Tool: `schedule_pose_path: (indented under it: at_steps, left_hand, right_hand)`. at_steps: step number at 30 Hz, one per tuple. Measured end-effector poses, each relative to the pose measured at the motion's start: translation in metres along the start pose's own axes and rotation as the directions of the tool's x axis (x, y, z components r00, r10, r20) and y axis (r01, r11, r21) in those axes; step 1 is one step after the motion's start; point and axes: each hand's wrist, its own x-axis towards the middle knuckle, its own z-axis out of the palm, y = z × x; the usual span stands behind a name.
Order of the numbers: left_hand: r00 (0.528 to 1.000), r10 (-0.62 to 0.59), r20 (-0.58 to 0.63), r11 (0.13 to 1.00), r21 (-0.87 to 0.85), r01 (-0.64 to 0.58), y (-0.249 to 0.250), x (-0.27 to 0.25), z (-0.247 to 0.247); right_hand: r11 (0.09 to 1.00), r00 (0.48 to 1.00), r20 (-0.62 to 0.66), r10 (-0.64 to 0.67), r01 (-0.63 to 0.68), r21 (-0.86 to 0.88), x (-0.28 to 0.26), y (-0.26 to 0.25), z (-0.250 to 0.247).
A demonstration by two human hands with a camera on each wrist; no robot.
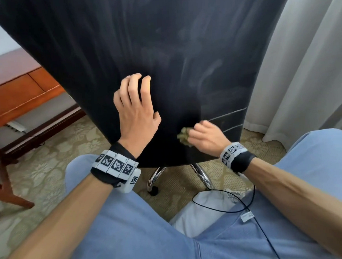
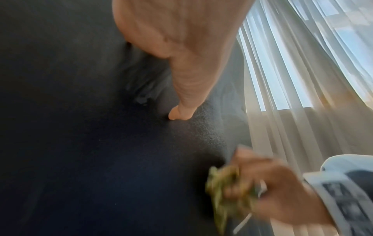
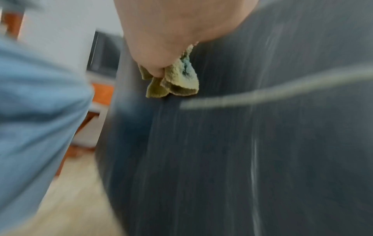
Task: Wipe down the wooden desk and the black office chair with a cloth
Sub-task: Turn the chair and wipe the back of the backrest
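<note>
Right hand (image 1: 205, 134) around cloth (image 1: 183, 136)

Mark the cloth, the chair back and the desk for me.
cloth (image 3: 173, 81): right wrist view, its hanging folds.
chair back (image 1: 123, 33): head view, upper black panel.
desk (image 1: 14, 95): head view, drawer front.

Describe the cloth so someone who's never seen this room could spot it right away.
Find the big black chair back filling the view. Near its lower right edge, the right hand grips a small bunched cloth against it. It is the only yellow-green thing on the black surface.
</note>
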Motion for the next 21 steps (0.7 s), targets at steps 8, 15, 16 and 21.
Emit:
schedule_pose_path:
  at_steps: [8,15,16,21]
  left_hand:
    - [1.0,-0.003,-0.017,1.0,-0.015,0.003,-0.012,-0.003,0.008]
    - [1.0,0.013,-0.008,1.0,-0.027,-0.013,-0.024,-0.008,0.004]
    - [1.0,0.018,-0.004,0.999,-0.026,-0.018,-0.025,-0.007,0.004]
    - [1.0,0.027,0.009,0.999,-0.02,-0.027,-0.03,-0.007,0.004]
  right_hand:
    - [0.961,0.916,-0.324,0.238,-0.27,-0.058,0.027,0.025,-0.034]
    - [0.956,0.887,0.363,-0.286,0.238,0.172,-0.057,-0.033,0.047]
    - [0.936,0.828,0.438,-0.351,0.3,0.185,-0.063,-0.038,0.054]
    - [0.975,0.962,0.175,-0.211,0.196,0.102,-0.016,-0.03,0.043]
